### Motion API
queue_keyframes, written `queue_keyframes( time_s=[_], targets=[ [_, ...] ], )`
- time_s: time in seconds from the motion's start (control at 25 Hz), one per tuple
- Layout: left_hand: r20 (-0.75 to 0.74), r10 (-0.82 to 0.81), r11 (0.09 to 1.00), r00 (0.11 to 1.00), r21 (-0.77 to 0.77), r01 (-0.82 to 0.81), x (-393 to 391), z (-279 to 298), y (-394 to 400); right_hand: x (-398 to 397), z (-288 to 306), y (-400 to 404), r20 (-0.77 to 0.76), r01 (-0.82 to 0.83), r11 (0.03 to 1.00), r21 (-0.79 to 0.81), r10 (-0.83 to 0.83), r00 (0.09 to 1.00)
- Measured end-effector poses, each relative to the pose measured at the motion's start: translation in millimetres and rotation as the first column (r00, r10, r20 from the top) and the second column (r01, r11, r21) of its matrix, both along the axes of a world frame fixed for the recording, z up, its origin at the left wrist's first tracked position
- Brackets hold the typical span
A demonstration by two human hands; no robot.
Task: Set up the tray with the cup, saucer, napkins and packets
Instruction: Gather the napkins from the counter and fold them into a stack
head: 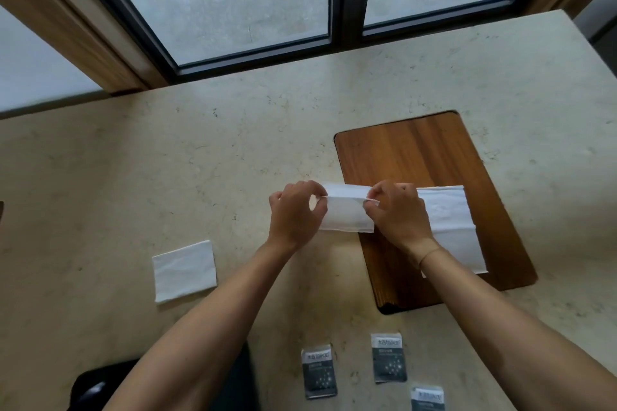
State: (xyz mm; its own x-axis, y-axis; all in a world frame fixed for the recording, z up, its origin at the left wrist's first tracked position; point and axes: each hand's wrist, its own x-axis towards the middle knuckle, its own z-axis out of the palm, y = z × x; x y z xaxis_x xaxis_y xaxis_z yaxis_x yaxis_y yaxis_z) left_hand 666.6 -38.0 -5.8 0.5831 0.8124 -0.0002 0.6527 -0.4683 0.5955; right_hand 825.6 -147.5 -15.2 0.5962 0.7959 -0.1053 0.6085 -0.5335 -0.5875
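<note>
Your left hand (295,213) and right hand (395,210) each pinch the top fold of a white napkin (345,213) over the wooden tray's (417,150) left edge. A second napkin (454,223) lies on the tray, a third (184,270) on the counter (133,160), and three packets (389,357) sit near the front edge.

A pale stone counter (233,143) carries a wooden tray (417,157), a folded napkin (184,270) and three packets (319,373).

left hand (295,213), right hand (395,210) | pinch napkin (347,213) | over tray (417,150)

Head view, steeply down, near countertop (167,160)
</note>
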Motion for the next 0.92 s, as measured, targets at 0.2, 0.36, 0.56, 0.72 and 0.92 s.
queue_keyframes(
  time_s=[0.2, 0.36, 0.56, 0.72, 0.92],
  targets=[
    [0.127, 0.091, 0.977, 0.988, -0.205, -0.063, -30, 30, -5, -26, 22, -9, -0.332, 0.012, 1.0, -0.009, -0.014, 0.943],
    [0.176, 0.141, 0.948, 0.974, -0.309, -0.081, -65, 47, -3, -56, 37, -10, -0.445, 0.042, 0.998, 0.04, -0.02, 0.895],
    [0.123, 0.196, 0.921, 0.973, -0.364, -0.14, -124, 62, 8, -104, 56, 8, -0.549, 0.053, 0.995, 0.082, 0.001, 0.836],
    [0.065, 0.268, 0.865, 0.961, -0.456, -0.21, -178, 64, 20, -145, 65, 27, -0.593, 0.043, 0.994, 0.1, 0.025, 0.805],
    [0.047, 0.33, 0.836, 0.943, -0.478, -0.269, -233, 60, 34, -193, 64, 49, -0.574, -0.021, 0.996, 0.092, 0.07, 0.816]
  ],
)
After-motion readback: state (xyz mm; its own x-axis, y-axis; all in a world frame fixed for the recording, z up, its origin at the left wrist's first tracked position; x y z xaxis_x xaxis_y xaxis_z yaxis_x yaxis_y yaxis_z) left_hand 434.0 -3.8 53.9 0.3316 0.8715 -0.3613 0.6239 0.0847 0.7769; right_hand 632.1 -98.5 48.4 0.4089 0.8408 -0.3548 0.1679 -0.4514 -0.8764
